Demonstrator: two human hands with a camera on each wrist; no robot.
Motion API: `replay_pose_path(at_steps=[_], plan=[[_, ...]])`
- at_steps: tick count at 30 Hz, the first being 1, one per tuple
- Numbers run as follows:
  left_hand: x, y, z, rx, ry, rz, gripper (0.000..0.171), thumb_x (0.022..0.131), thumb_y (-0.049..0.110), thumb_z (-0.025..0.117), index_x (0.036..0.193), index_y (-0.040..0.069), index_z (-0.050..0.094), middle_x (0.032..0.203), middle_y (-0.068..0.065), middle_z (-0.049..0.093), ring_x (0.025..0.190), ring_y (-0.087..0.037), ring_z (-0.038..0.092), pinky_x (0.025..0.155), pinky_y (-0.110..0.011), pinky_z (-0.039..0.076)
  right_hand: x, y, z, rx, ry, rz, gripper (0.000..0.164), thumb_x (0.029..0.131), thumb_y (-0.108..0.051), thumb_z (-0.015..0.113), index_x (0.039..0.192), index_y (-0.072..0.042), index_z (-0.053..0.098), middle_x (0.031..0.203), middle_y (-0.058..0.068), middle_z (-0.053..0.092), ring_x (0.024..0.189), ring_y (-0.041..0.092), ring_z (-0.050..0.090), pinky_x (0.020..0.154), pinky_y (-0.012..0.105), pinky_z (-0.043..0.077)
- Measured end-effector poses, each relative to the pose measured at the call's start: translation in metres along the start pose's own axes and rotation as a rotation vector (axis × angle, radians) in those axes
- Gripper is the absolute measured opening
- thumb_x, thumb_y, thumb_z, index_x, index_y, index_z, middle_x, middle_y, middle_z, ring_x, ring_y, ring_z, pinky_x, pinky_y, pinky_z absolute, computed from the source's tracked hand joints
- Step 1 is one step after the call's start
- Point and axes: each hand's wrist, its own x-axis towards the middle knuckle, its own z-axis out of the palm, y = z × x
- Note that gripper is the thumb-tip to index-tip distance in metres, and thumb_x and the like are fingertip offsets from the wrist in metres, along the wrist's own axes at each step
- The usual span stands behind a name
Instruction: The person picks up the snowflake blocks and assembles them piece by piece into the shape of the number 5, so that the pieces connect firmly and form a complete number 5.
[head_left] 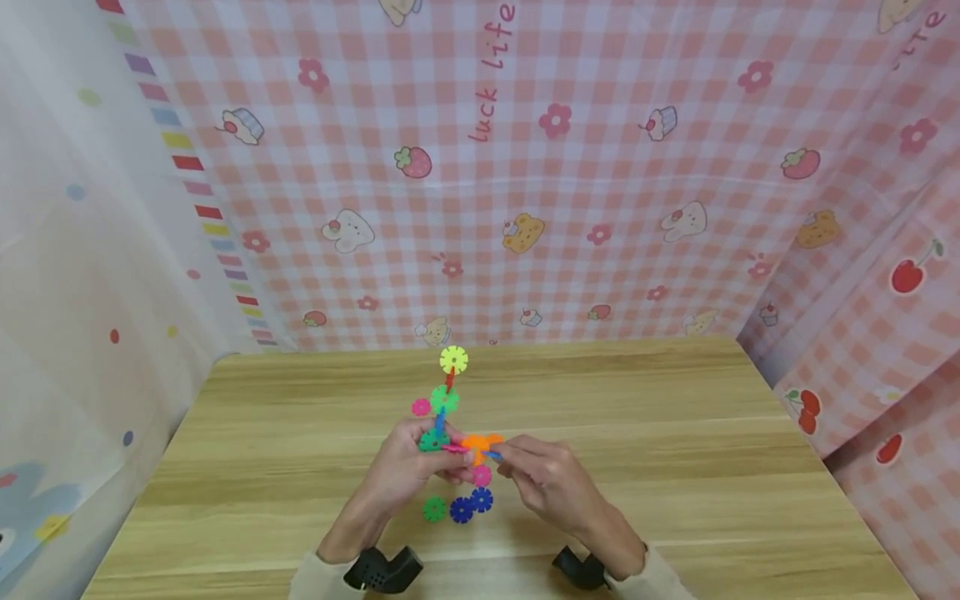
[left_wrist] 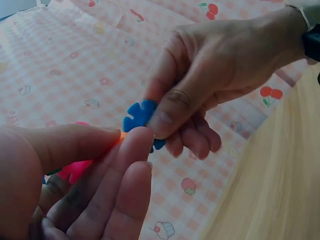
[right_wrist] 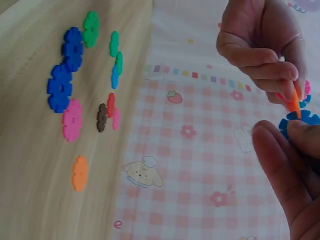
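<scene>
Above the table my left hand (head_left: 401, 471) grips a chain of notched plastic snowflake discs, thumb and fingers pinching its orange disc (right_wrist: 295, 102). From that hand the chain runs away through a pink disc (left_wrist: 76, 170), a dark green disc (head_left: 433, 441), a blue one, a light green disc (head_left: 444, 399), a red one and a yellow disc (head_left: 453, 360) at the far end. My right hand (head_left: 555, 483) pinches a blue disc (left_wrist: 139, 116) between thumb and fingers. Its edge meets the orange disc, and my fingertips hide part of the joint.
Loose discs lie on the wooden table (head_left: 645, 433): two dark blue discs (right_wrist: 61, 88), a green disc (right_wrist: 91, 29), a pink disc (right_wrist: 72, 120) and an orange disc (right_wrist: 80, 173). Several smaller-looking ones, including a brown disc (right_wrist: 102, 118), lie farther off. A checked curtain (head_left: 570, 208) hangs behind.
</scene>
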Motion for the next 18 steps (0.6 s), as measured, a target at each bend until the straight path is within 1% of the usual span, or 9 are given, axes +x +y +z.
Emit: replay_pose_path(at_steps=[3, 5, 7, 9, 12, 14, 16, 18], plan=[[0.001, 0.0, 0.0, 0.039, 0.026, -0.014, 0.019, 0.087, 0.004, 0.074, 0.099, -0.008, 0.064, 0.087, -0.016, 0.074, 0.076, -0.024, 0.074, 0.074, -0.041, 0.062, 0.001, 0.002, 0.0, 0.04, 0.008, 0.061, 0.026, 0.08, 0.016, 0.069, 0.104, 0.006, 0.073, 0.087, 0.009, 0.073, 0.069, 0.008, 0.068, 0.063, 0.008, 0.053], [0.001, 0.001, 0.0, 0.063, 0.048, -0.021, 0.021, 0.087, 0.007, 0.075, 0.1, -0.006, 0.065, 0.09, -0.014, 0.074, 0.078, -0.024, 0.074, 0.076, -0.04, 0.061, 0.002, 0.004, -0.001, 0.076, 0.004, 0.126, 0.024, 0.084, 0.009, 0.071, 0.107, 0.004, 0.072, 0.089, 0.008, 0.072, 0.072, 0.008, 0.068, 0.064, 0.012, 0.055], [0.001, 0.002, -0.001, 0.077, 0.073, -0.016, 0.021, 0.087, 0.008, 0.075, 0.101, -0.004, 0.066, 0.093, -0.014, 0.073, 0.08, -0.026, 0.074, 0.077, -0.04, 0.061, 0.002, 0.008, -0.003, 0.119, -0.015, 0.223, 0.026, 0.087, 0.002, 0.072, 0.113, 0.003, 0.07, 0.091, 0.006, 0.072, 0.075, 0.008, 0.068, 0.066, 0.016, 0.057], [0.002, 0.003, -0.002, 0.075, 0.095, 0.001, 0.021, 0.088, 0.008, 0.075, 0.103, -0.005, 0.066, 0.095, -0.015, 0.072, 0.081, -0.027, 0.074, 0.076, -0.04, 0.061, 0.001, 0.013, -0.005, 0.145, -0.046, 0.344, 0.028, 0.089, -0.004, 0.073, 0.116, 0.001, 0.069, 0.091, 0.005, 0.072, 0.077, 0.009, 0.068, 0.068, 0.02, 0.059], [0.002, 0.005, -0.006, 0.061, 0.111, 0.022, 0.022, 0.089, 0.006, 0.073, 0.104, -0.006, 0.065, 0.097, -0.017, 0.072, 0.08, -0.027, 0.074, 0.075, -0.039, 0.062, -0.003, 0.023, -0.004, 0.169, -0.144, 0.526, 0.023, 0.09, -0.01, 0.073, 0.112, -0.004, 0.07, 0.089, 0.0, 0.071, 0.076, 0.007, 0.065, 0.068, 0.022, 0.058], [0.002, 0.005, -0.008, 0.054, 0.11, 0.024, 0.023, 0.089, 0.006, 0.073, 0.105, -0.007, 0.064, 0.097, -0.017, 0.072, 0.08, -0.027, 0.074, 0.075, -0.038, 0.062, -0.006, 0.03, 0.0, 0.176, -0.234, 0.605, 0.018, 0.091, -0.012, 0.072, 0.108, -0.006, 0.072, 0.087, -0.003, 0.069, 0.075, 0.007, 0.062, 0.067, 0.022, 0.056], [0.002, 0.005, -0.01, 0.047, 0.1, 0.026, 0.024, 0.089, 0.006, 0.073, 0.106, -0.007, 0.063, 0.098, -0.017, 0.072, 0.08, -0.026, 0.074, 0.075, -0.038, 0.062, -0.01, 0.038, 0.006, 0.191, -0.318, 0.639, 0.015, 0.092, -0.013, 0.071, 0.105, -0.006, 0.072, 0.086, -0.004, 0.068, 0.075, 0.007, 0.06, 0.066, 0.022, 0.054], [0.001, 0.004, -0.011, 0.045, 0.09, 0.03, 0.025, 0.089, 0.007, 0.073, 0.106, -0.008, 0.063, 0.098, -0.017, 0.071, 0.079, -0.026, 0.074, 0.075, -0.038, 0.062, -0.013, 0.047, 0.014, 0.201, -0.374, 0.654, 0.016, 0.093, -0.013, 0.07, 0.106, -0.005, 0.072, 0.085, -0.004, 0.066, 0.075, 0.009, 0.059, 0.065, 0.022, 0.054]])
